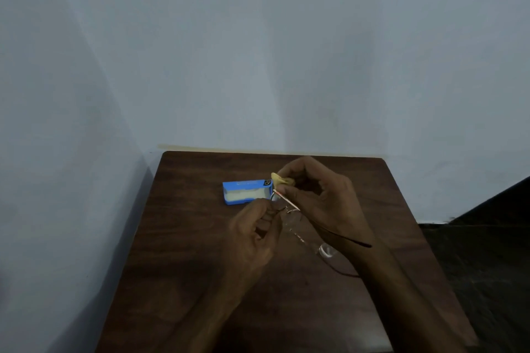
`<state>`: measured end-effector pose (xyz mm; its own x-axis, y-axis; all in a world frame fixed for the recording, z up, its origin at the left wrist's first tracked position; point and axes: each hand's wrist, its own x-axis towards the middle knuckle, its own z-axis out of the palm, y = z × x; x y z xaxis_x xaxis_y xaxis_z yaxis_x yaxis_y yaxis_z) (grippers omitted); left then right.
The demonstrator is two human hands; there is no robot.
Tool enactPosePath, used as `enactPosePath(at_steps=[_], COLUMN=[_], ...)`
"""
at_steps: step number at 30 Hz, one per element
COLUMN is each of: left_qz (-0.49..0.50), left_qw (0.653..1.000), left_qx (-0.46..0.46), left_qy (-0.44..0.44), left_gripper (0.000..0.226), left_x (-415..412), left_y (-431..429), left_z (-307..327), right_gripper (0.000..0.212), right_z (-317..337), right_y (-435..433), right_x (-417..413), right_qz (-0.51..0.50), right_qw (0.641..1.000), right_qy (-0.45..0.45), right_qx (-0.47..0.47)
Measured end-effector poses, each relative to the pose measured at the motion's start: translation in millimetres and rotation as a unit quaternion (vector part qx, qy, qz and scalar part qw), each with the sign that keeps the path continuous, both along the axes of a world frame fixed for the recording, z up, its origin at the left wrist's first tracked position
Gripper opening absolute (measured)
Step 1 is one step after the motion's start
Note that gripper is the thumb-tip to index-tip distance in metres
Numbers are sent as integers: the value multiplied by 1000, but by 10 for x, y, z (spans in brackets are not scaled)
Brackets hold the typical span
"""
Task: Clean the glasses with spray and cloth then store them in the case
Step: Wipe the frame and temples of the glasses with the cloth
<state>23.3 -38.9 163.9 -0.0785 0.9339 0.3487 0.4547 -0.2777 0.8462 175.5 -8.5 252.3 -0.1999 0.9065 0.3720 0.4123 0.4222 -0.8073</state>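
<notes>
Glasses (287, 202) pinched by left hand (253, 235), right hand (324, 198) pinching yellow cloth (280, 179); blue case (246, 192) behind

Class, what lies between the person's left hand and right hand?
The glasses, seen in the head view; the left hand holds their frame, and the right hand holds a yellow cloth at one lens.

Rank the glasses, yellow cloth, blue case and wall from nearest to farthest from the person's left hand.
1. The glasses, pinched by the left hand.
2. The yellow cloth, in the right hand, and the open blue case, on the table behind: too close to call.
3. The wall, beyond the table's far edge.
</notes>
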Motion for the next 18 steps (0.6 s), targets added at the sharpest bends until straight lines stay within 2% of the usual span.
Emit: enactPosePath(at_steps=[3,7,11,15,18], left_qz=[-1,-4,4,-28,-35], left_qw=[1000,999,998,996,995], left_qx=[17,33,42,50,49], left_qy=[3,-27,-48,-71,-79], left_gripper=[9,6,15,10,15], left_x=[7,18,15,18,13], left_y=[-48,-60,-57,-67,-40], left_z=[14,8,-31,-57,-61], right_gripper=[20,20,18,19,21], right_z=[-33,-62,19,150,203], right_y=[-32,-28,7,117,186], right_x=[101,94,222,346,413], right_qz=[-17,-21,10,58,98], right_qw=[999,999,995,978,972], right_qy=[23,2,-58,-148,-133], right_qx=[-21,-34,-78,-139,-167])
